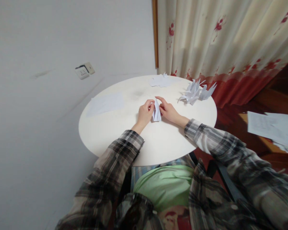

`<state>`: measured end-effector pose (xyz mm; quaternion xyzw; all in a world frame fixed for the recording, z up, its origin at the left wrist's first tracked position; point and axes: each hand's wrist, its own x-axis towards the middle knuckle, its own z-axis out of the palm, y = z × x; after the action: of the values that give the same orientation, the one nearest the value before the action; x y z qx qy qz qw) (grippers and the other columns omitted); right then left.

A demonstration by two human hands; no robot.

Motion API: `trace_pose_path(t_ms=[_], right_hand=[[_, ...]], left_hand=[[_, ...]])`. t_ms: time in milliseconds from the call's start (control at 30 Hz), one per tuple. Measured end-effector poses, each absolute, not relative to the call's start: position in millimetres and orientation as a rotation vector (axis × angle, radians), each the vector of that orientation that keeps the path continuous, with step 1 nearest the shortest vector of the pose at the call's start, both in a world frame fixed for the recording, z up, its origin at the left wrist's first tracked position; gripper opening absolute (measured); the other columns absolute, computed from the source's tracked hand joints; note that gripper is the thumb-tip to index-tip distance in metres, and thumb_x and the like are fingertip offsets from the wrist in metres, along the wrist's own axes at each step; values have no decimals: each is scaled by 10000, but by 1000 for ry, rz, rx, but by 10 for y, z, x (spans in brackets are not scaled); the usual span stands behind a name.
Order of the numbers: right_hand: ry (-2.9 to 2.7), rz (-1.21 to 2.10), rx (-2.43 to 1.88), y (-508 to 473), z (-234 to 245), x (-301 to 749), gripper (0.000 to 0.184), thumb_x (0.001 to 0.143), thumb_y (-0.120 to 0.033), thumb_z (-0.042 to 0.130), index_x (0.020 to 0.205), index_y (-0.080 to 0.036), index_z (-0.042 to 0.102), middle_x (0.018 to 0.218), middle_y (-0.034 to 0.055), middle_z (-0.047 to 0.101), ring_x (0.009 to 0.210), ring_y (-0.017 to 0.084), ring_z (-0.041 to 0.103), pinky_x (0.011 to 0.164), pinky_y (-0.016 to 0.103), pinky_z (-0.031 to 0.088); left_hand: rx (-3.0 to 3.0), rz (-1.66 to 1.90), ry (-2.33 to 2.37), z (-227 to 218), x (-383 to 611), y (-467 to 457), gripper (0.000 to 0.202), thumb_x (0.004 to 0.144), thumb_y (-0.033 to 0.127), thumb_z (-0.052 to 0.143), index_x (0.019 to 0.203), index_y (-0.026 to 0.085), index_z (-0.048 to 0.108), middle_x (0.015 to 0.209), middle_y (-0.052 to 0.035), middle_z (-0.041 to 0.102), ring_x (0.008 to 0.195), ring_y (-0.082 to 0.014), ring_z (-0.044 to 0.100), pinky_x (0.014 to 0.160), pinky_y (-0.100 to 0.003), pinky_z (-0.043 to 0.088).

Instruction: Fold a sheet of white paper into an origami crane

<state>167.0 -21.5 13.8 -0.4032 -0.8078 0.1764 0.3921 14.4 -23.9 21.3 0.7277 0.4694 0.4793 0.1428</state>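
Observation:
A narrow piece of folded white paper [156,114] stands tilted between my two hands over the middle of the round white table [105,131]. My left hand [145,112] pinches its left edge, fingers curled in. On the other side my right hand [166,110] grips it, with the index finger reaching over to the paper's pointed top and the thumb lower down by its right edge. Several folded paper cranes [193,92] lie in a cluster to the right, beyond my right hand.
White paper sheets [107,103] lie flat at the table's left, and more paper [158,81] rests at the far edge. A wall with a socket [82,72] borders the left side. Behind hangs a curtain [196,41]. Printed papers [271,127] sit on a lower surface at right.

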Motion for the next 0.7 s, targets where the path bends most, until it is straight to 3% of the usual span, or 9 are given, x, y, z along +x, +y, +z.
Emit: trace_pose_path(t_ms=[700], right_hand=[[-2067, 440, -1045, -205, 123, 1670, 501, 836, -207, 387, 1328, -137, 326, 655, -12, 591, 571, 139, 531, 578, 239, 400]], left_hand=[[2121, 1307, 1375, 200, 143, -227, 217, 861, 257, 440, 975, 189, 611, 834, -40, 699, 709, -124, 625, 653, -231, 465]])
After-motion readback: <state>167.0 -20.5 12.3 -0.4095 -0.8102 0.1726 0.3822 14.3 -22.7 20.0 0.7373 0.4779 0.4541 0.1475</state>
